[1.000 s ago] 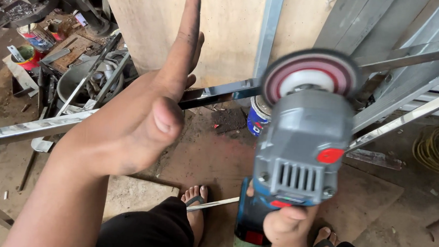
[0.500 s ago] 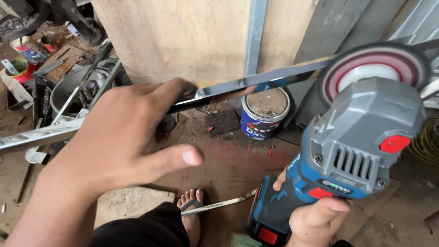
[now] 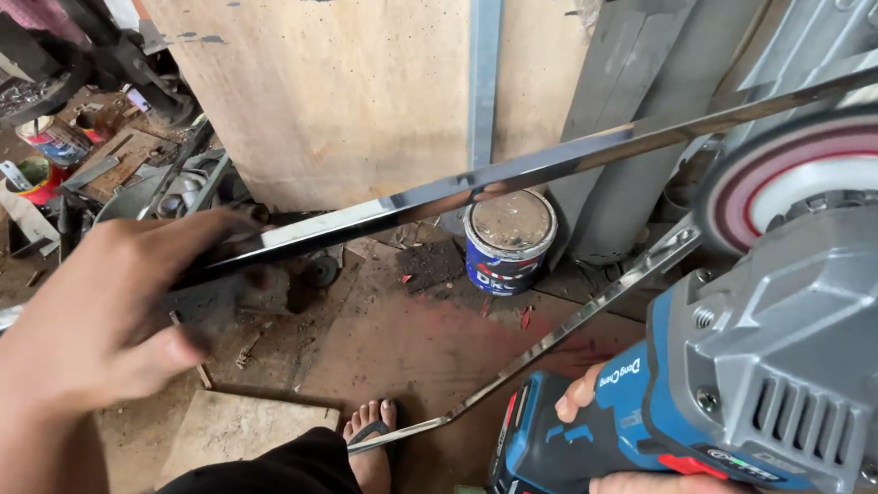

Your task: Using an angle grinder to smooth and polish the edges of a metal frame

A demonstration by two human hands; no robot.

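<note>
Here, the left hand [image 3: 104, 325] is closed loosely around a long shiny metal bar [image 3: 523, 171] that slants up to the right. The right hand [image 3: 647, 478] grips a blue and grey grinder [image 3: 742, 393], its red-ringed disc [image 3: 813, 176] near the bar but apart from it. Beyond, a paint can [image 3: 507, 241] stands on the dirt floor [image 3: 404, 345]. Judging by this, the bar is being steadied; next calls for bringing the disc onto it squarely.

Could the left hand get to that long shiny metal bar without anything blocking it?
Probably yes. The left hand is already at the long metal bar, fingers against its near end, and nothing lies between them.
</note>
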